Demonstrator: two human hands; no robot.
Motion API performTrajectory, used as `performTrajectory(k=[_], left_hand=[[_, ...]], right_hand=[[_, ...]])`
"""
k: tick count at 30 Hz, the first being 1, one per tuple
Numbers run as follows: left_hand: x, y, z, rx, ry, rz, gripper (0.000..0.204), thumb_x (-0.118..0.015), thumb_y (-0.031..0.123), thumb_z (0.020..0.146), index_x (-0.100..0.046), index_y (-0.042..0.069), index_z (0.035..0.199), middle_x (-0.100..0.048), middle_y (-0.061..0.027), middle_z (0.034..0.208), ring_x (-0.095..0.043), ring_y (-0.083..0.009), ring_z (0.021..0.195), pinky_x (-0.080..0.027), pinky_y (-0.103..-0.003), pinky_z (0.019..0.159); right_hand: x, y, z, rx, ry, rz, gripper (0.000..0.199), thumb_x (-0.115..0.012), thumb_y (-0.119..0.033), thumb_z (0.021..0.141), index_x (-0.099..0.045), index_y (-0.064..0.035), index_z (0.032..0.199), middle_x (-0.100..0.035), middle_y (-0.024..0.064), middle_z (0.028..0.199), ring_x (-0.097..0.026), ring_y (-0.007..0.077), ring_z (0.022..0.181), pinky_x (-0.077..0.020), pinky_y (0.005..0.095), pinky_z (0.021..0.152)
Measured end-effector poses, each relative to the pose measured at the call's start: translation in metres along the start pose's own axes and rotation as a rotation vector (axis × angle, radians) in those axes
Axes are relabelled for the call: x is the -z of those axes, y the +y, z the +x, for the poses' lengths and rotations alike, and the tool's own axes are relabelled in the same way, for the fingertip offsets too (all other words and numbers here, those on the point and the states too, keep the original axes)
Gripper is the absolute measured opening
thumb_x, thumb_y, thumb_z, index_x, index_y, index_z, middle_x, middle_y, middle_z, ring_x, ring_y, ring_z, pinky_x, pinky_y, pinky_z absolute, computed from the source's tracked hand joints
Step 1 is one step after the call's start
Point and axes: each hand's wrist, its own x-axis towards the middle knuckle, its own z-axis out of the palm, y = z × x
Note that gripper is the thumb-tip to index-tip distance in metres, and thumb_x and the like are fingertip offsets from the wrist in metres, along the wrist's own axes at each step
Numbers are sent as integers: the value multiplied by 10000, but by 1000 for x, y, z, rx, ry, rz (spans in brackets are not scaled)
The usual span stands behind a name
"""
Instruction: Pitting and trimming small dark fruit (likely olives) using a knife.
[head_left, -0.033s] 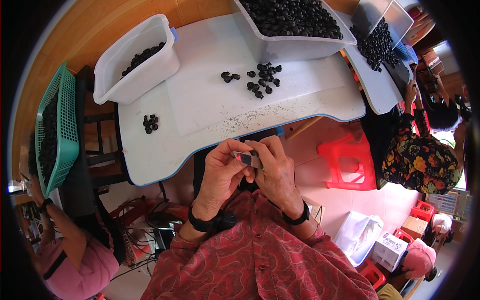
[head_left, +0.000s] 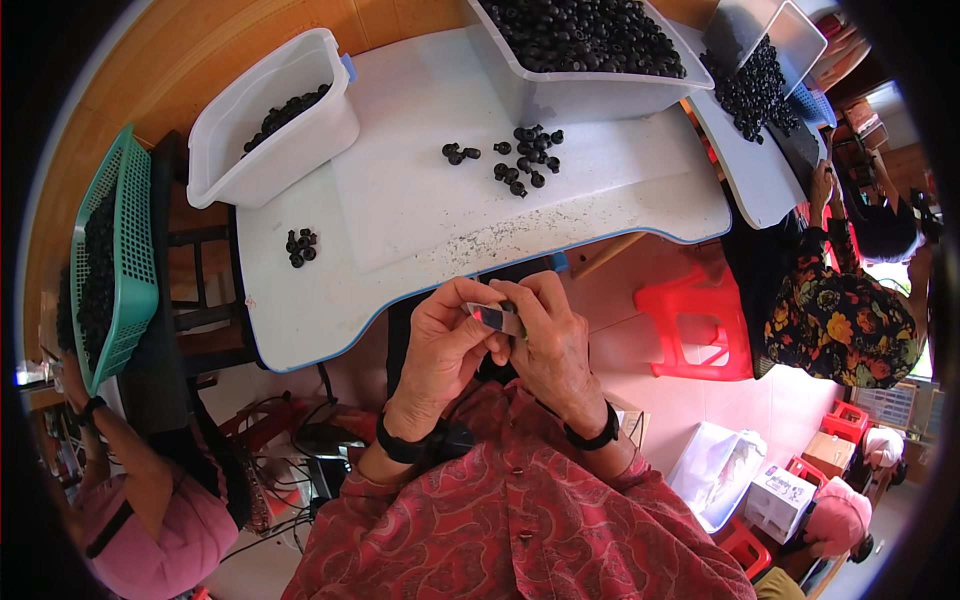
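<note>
Small flat grey-and-silver piece (head_left: 493, 317) pinched between both hands just off the near edge of the white tabletop (head_left: 400, 210). Left hand (head_left: 445, 340) curled under its left end, right hand (head_left: 550, 340) closed over its right end together with a small black part. No visible change from the earlier frame. Farther off: loose black round parts (head_left: 520, 160) mid-tabletop, small cluster (head_left: 300, 246) left, white plastic bin (head_left: 270, 120) far left, larger full tub (head_left: 580, 50) far right.

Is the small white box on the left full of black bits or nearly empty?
Nearly empty. The white box has only a thin heap of black pieces at the bottom, with bare walls above it.
</note>
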Motion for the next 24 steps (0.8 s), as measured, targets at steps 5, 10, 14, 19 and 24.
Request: performTrajectory(k=[5, 10, 14, 19, 24], left_hand=[[-2, 1, -1, -1, 8, 9, 152, -609, 61, 894, -558, -9, 1019, -610, -80, 827, -614, -148, 660, -528, -300, 579], [-3, 1, -1, -4, 10, 1, 141, -610, 54, 891, -566, -10, 1009, -611, -80, 821, -609, -145, 650, -527, -299, 576], [-7, 4, -3, -4, 24, 7, 119, -600, 28, 892, -571, -13, 1000, -611, -105, 818, -593, -139, 629, -523, -293, 566], [-11, 7, -5, -38, 15, 55, 96, -586, 14, 898, -573, -20, 987, -627, -146, 851, -580, -129, 623, -516, -282, 547], [-6, 5, -2, -30, 73, 61, 99, -589, 15, 897, -574, -19, 989, -619, -107, 820, -583, -126, 632, -515, -278, 548]], right_hand=[[0, 1, -1, 10, 1, -4, 374, -686, -24, 684, -620, -48, 1051, -511, 98, 887, -617, 278, 659, -499, 372, 528], [0, 1, -1, 18, -1, -29, 382, -678, -18, 685, -616, -53, 1060, -505, 98, 893, -619, 278, 662, -503, 369, 533], [1, 2, -1, 16, 5, -55, 336, -672, -16, 700, -616, -60, 1028, -505, 99, 899, -614, 289, 656, -498, 383, 530], [-8, 19, -2, -142, 53, 34, 214, -604, 23, 798, -627, -63, 993, -545, 114, 846, -604, 293, 674, -494, 360, 580], [8, 3, -1, -490, -50, 896, 126, -578, -60, 911, -604, 1, 1019, -633, 58, 832, -605, 130, 731, -476, 253, 626]])
